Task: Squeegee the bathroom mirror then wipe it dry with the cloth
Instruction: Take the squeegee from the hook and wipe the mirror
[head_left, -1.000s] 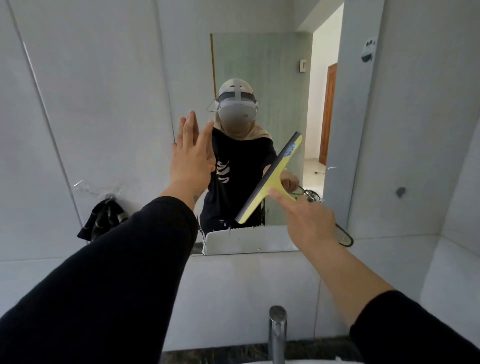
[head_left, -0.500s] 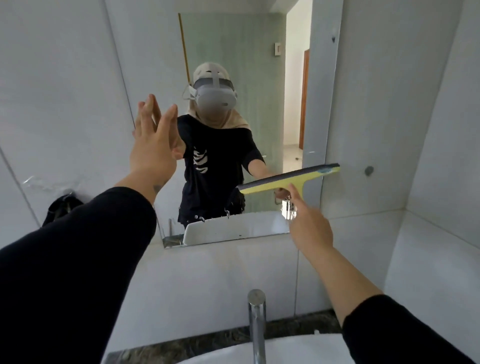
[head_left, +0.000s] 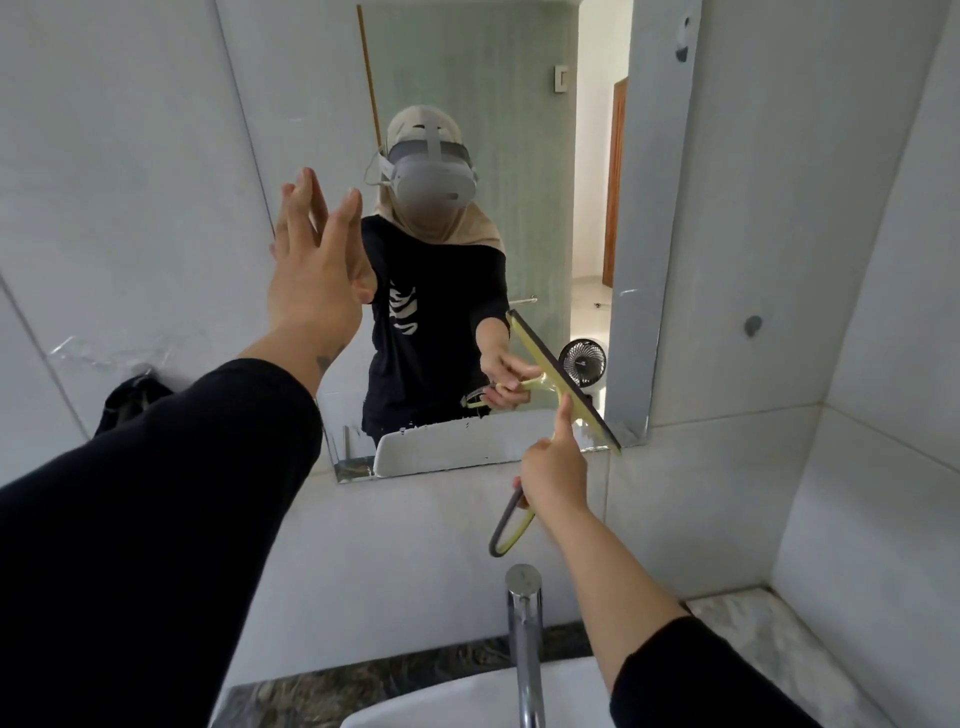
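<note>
The bathroom mirror (head_left: 467, 78) hangs on the tiled wall ahead. My right hand (head_left: 553, 470) grips a yellow squeegee (head_left: 563, 382) by its looped handle. Its dark rubber blade lies against the glass near the mirror's lower right corner and slants down to the right. My left hand (head_left: 317, 270) is raised flat with fingers spread at the mirror's left edge, holding nothing; whether it touches the glass I cannot tell. A dark cloth (head_left: 130, 402) hangs on a wall hook at the left, partly hidden by my left sleeve.
A chrome tap (head_left: 524, 623) rises from a white basin (head_left: 467, 696) directly below my hands. A marble ledge (head_left: 753, 629) runs along the right wall. The mirror reflects a person, a small fan and a doorway.
The squeegee blade has swung from level to slanting down-right and dropped to the mirror's lower right corner. My left hand stays raised and open. The camera has moved so more of the basin shows.
</note>
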